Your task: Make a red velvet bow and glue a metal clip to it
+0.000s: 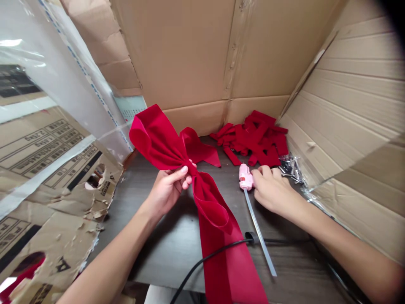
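- Over here the left hand (167, 188) has its fingers pinched narrow on the gathered middle of the red velvet bow (158, 145).
- The bow slants across those fingers: one loop beyond them to the left, the other nearer the person, to the right, with a long tail over the desk (164, 245).
- Right of them lies the pink glue gun (245, 177), its glue stick (257, 230) pointing back towards the person.
- The right hand (274, 190) is nearer the gun, fingers curled round its mostly hidden handle.

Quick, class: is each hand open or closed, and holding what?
Left hand: closed, holding the red ribbon bow.
Right hand: closed around the pink glue gun.
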Action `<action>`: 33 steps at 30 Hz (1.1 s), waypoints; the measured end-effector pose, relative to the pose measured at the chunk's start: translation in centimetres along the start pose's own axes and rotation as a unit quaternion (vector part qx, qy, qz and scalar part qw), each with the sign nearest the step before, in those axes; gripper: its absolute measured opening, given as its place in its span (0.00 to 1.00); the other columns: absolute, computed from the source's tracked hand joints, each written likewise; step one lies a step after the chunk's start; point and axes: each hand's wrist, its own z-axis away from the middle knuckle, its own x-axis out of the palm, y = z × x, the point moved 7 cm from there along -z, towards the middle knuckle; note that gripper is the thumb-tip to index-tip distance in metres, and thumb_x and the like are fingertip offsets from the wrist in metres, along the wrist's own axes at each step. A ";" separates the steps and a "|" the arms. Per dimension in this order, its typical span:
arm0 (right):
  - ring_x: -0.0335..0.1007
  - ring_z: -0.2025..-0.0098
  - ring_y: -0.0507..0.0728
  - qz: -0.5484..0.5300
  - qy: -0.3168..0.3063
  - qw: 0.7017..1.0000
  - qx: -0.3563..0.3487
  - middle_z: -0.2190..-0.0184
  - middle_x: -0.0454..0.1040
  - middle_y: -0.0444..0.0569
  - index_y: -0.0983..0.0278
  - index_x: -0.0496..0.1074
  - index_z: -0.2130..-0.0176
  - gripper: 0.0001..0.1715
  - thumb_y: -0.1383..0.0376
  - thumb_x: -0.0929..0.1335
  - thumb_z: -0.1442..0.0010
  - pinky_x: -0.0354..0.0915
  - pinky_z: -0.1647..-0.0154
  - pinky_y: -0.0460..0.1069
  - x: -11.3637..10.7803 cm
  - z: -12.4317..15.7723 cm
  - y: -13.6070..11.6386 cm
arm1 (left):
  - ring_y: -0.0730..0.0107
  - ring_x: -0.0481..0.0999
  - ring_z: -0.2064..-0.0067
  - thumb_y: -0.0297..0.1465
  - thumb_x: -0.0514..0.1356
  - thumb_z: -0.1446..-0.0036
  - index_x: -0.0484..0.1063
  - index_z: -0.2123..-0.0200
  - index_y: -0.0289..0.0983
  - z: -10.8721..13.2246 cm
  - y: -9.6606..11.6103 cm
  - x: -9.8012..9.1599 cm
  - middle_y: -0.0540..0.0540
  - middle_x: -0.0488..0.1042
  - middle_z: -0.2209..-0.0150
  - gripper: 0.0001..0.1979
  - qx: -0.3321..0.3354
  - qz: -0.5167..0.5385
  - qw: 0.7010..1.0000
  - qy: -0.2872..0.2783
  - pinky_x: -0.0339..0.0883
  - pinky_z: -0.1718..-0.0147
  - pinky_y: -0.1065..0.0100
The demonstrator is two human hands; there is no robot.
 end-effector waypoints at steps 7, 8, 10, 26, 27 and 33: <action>0.68 0.49 0.65 -0.330 0.171 0.921 -0.118 0.52 0.71 0.59 0.68 0.70 0.54 0.14 0.71 0.64 0.41 0.66 0.46 0.61 -7.0 -1.0 -5.2 | 0.79 0.69 0.76 0.29 0.71 0.57 0.81 0.67 0.30 0.4 -0.7 0.3 0.48 0.75 0.75 0.12 -0.023 0.009 0.999 0.040 0.62 0.78 0.79; 0.70 0.51 0.63 -0.391 0.152 0.898 -0.131 0.53 0.72 0.56 0.66 0.70 0.54 0.13 0.70 0.64 0.40 0.67 0.48 0.59 -7.4 -1.1 -6.4 | 0.79 0.69 0.76 0.29 0.71 0.57 0.81 0.67 0.30 0.5 -0.8 0.3 0.48 0.75 0.75 0.12 -0.025 0.009 0.999 0.040 0.61 0.78 0.79; 0.72 0.53 0.60 -0.501 0.127 0.843 -0.147 0.55 0.74 0.53 0.64 0.69 0.54 0.12 0.67 0.67 0.40 0.70 0.50 0.57 -7.8 -1.4 -8.6 | 0.79 0.68 0.76 0.30 0.70 0.57 0.80 0.69 0.31 0.4 -1.0 0.4 0.49 0.74 0.77 0.10 -0.027 0.004 0.999 0.038 0.61 0.79 0.78; 0.72 0.61 0.55 -0.769 0.014 0.636 -0.066 0.64 0.72 0.45 0.61 0.67 0.61 0.12 0.64 0.72 0.44 0.68 0.56 0.53 -4.5 -2.5 -11.7 | 0.77 0.63 0.76 0.33 0.68 0.59 0.76 0.77 0.33 0.8 -2.4 0.9 0.51 0.68 0.81 0.09 -0.056 -0.032 0.997 0.050 0.55 0.77 0.72; 0.71 0.61 0.55 -0.779 0.005 0.624 -0.063 0.64 0.72 0.45 0.61 0.66 0.61 0.13 0.63 0.72 0.45 0.68 0.56 0.53 -4.4 -2.5 -11.8 | 0.77 0.63 0.76 0.34 0.68 0.59 0.75 0.77 0.33 0.8 -2.4 0.9 0.51 0.68 0.81 0.09 -0.057 -0.036 0.997 0.048 0.55 0.76 0.72; 0.68 0.58 0.54 -0.834 -0.023 0.551 -0.013 0.62 0.69 0.44 0.60 0.66 0.62 0.17 0.64 0.74 0.49 0.66 0.54 0.51 -3.3 -2.3 -12.0 | 0.75 0.63 0.74 0.34 0.67 0.57 0.74 0.77 0.33 0.9 -2.5 0.6 0.50 0.68 0.79 0.09 -0.040 -0.072 0.995 0.059 0.56 0.74 0.71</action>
